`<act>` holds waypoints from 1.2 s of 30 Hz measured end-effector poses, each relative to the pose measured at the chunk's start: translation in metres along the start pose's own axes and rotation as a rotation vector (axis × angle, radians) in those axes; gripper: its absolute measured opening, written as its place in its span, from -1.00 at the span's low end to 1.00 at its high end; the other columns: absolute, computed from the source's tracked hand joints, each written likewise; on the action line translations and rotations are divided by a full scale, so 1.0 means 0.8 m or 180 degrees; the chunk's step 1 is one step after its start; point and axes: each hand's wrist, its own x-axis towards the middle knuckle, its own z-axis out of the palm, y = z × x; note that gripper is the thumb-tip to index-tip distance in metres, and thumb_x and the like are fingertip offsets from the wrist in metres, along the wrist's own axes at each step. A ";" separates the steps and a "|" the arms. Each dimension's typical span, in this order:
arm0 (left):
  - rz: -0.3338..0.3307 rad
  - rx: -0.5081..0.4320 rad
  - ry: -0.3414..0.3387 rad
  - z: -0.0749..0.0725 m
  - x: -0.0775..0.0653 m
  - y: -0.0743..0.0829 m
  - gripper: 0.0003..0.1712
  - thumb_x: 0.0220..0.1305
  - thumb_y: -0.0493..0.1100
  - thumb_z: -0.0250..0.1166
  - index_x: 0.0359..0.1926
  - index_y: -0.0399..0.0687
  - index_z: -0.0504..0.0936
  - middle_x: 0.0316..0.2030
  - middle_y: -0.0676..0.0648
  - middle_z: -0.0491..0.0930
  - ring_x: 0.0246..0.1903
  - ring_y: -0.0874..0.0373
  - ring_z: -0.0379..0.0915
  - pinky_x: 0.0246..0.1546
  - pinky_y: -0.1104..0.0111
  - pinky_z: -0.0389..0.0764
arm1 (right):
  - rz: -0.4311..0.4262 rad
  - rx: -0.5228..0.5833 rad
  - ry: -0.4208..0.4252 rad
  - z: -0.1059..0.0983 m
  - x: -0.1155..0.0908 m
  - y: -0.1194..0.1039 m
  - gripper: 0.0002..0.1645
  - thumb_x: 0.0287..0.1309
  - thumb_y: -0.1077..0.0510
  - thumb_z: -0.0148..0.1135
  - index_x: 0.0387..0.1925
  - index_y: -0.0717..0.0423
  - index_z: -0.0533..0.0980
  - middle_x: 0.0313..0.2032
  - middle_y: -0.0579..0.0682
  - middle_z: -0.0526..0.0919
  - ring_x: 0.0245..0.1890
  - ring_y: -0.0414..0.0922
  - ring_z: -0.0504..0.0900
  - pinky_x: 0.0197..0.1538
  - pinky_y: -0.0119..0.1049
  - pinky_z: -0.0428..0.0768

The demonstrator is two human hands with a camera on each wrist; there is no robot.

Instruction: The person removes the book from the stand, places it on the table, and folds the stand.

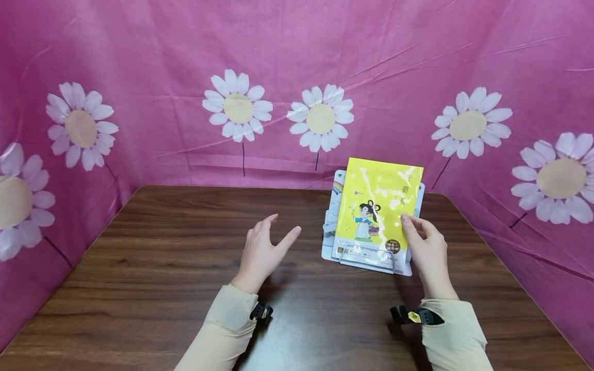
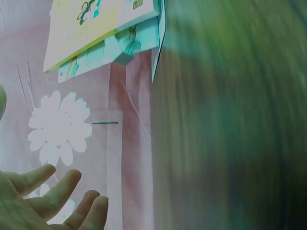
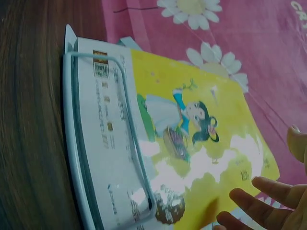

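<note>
A flat, glossy yellow packet (image 1: pixel 371 180), printed with a cartoon figure holding a basket, leans upright on a pale blue stand (image 1: pixel 327 247). The stand's wire bar (image 3: pixel 134 129) crosses the packet's white lower band. My right hand (image 1: pixel 429 252) is at the packet's right edge, its thumb overlapping the front in the head view. Its fingers (image 3: pixel 261 206) look straight in the right wrist view; contact with the packet cannot be told. Left of the stand, my left hand (image 1: pixel 264 252) hovers above the table with fingers spread and nothing in it.
The brown wooden table (image 1: pixel 185 247) carries the stand near its far right side. Behind and beside it hangs a pink cloth (image 1: pixel 176 67) with large white daisies. Black straps (image 1: pixel 262 312) circle both wrists.
</note>
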 end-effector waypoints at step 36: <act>-0.0158 -0.1553 -0.1100 0.078 0.008 0.030 -0.32 0.37 0.22 0.19 0.30 -0.14 0.48 0.20 -0.13 0.56 0.15 -0.03 0.49 0.10 0.12 0.57 | 0.0788 0.0721 -0.0316 -0.014 0.027 0.043 -0.14 0.34 -0.33 0.03 0.38 0.23 0.32 -0.18 -0.22 0.60 -0.30 -0.29 0.60 -0.15 -0.38 0.64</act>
